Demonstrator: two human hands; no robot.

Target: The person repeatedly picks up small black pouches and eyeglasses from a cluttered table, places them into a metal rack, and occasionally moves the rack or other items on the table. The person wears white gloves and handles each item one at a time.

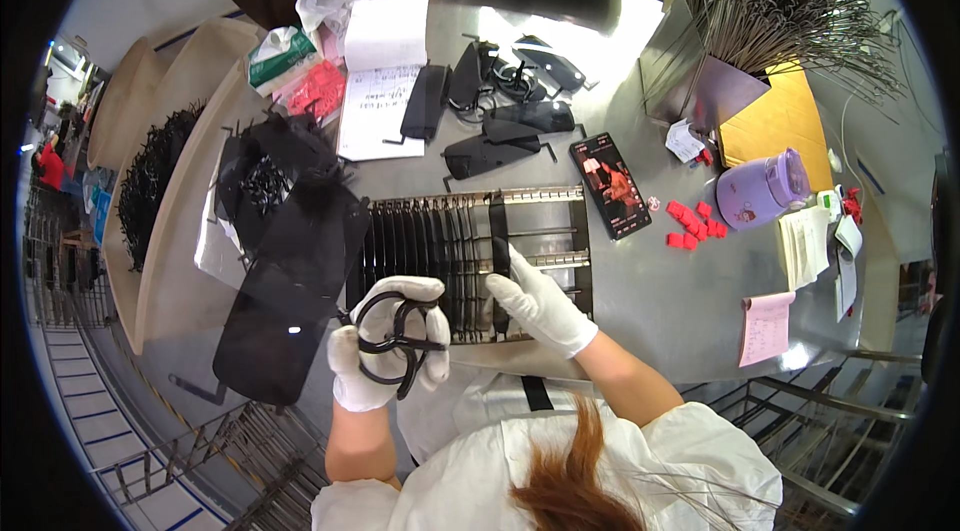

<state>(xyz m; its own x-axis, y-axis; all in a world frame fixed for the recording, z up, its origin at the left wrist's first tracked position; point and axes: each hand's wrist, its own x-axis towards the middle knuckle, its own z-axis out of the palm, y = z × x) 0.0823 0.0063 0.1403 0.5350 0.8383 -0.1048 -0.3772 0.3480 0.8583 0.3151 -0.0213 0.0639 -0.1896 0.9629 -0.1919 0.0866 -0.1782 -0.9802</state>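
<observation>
My left hand (392, 343), in a white glove, is closed around black curved, ring-shaped pieces (398, 339) in front of the rack's near left corner. A metal wire rack (540, 196) lies on the table, its left part filled with a row of thin black panels (415, 241) standing on edge. One black panel (499, 216) stands apart to the right of that row. At its near half my gloved right hand (535, 301) pinches it between thumb and fingers. The rack's right slots show bare bars.
Left of the rack lie a large dark panel (285, 301) and a heap of black pieces (265, 181). Beyond it are an open notebook (380, 111), loose black panels (490, 156) and a phone (612, 186). Red blocks (692, 224), a purple cup (755, 193) and a bin of metal rods (700, 91) stand right.
</observation>
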